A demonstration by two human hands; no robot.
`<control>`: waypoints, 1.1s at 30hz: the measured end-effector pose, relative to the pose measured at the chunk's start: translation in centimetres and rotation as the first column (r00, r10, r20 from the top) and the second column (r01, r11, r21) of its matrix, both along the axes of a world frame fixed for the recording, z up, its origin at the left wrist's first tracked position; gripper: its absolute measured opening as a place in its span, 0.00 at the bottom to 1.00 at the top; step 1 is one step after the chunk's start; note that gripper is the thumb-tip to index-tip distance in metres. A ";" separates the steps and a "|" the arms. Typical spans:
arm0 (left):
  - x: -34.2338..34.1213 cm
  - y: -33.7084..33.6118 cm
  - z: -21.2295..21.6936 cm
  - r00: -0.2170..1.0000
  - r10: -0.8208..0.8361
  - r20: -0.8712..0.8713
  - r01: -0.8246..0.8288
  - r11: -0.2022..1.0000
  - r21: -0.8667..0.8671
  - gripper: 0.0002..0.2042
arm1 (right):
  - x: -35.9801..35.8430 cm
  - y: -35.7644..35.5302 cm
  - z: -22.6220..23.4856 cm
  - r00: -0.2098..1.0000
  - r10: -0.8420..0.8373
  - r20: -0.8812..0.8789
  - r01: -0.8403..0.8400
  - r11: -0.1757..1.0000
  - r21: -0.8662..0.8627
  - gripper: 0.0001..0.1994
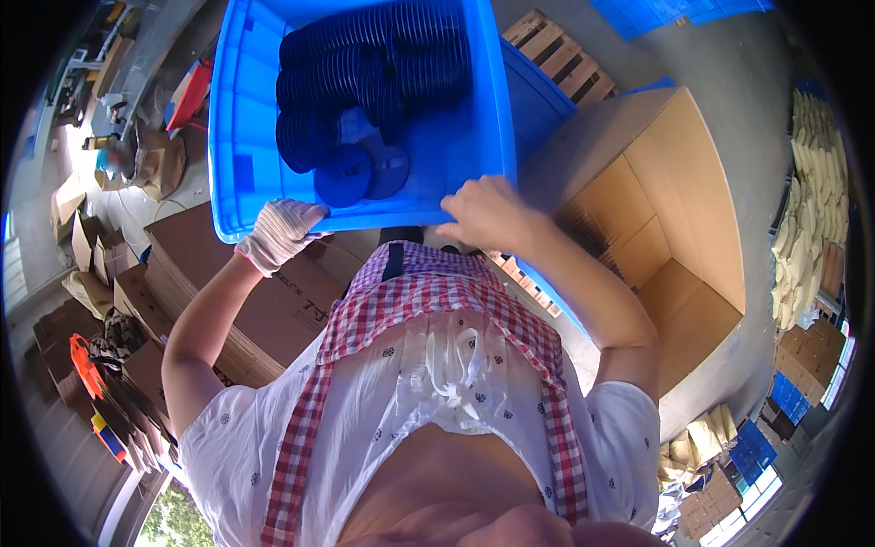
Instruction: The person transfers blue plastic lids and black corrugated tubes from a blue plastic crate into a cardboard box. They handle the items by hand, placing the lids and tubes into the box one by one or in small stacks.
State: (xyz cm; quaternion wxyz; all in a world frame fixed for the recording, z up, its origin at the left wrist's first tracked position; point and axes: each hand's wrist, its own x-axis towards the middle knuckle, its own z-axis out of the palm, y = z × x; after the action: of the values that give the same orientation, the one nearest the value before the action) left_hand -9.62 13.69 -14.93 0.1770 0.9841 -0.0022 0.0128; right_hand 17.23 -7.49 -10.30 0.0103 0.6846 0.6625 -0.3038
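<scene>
The left hand (281,235) is gripping the bin (374,221)'s near-left corner. The right hand (489,211) is curling at the near-right, hold unclear.

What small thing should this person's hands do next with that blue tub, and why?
I'd probably settle the bare right hand firmly on the rim of the blue tub. The gloved left hand grips the near edge, but whether the right fingers hook it is unclear. The dark discs bunch toward the far left, so the load may be uneven.

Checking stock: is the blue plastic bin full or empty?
Partly full: the bin holds stacked dark round discs; bare bottom shows beside them.
</scene>
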 end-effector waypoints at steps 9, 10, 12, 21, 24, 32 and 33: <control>-1.7 6.5 -2.0 0.953 -0.301 0.004 0.300 0.949 0.100 0.13 | -6.3 -0.2 -3.6 0.977 0.033 -0.209 -0.055 0.994 -0.098 0.14; -1.7 7.1 -2.0 0.945 -0.328 -0.005 0.326 0.938 0.118 0.13 | -7.0 -0.1 -3.9 0.976 0.063 -0.206 -0.090 0.988 -0.127 0.13; -1.6 8.2 -1.9 0.925 -0.379 -0.010 0.376 0.913 0.156 0.14 | -7.6 -0.2 -4.0 0.968 0.011 -0.250 -0.030 0.997 -0.073 0.11; -0.2 11.3 -1.2 0.884 -0.465 -0.040 0.462 0.861 0.213 0.12 | -11.6 -0.3 -5.1 0.967 -0.084 -0.242 0.086 0.996 -0.003 0.14; -0.2 11.8 -1.7 0.898 -0.439 -0.006 0.419 0.852 0.313 0.14 | -13.2 -0.4 -5.2 0.973 -0.129 -0.192 0.133 0.991 0.012 0.14; -0.1 9.4 -1.6 0.898 -0.436 -0.060 0.431 0.843 0.322 0.11 | -15.9 -4.0 -3.5 0.941 -0.326 -0.094 0.336 0.936 0.109 0.14; 0.1 9.1 -1.7 0.892 -0.449 -0.057 0.443 0.840 0.313 0.11 | -16.1 -4.5 -3.5 0.933 -0.351 -0.084 0.359 0.927 0.110 0.14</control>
State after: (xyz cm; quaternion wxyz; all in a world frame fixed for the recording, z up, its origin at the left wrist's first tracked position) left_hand -9.53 22.78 -16.61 0.0145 0.9718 -0.2344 -0.0200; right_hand 1.09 -11.98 -13.79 -0.1080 0.7826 0.5453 -0.2802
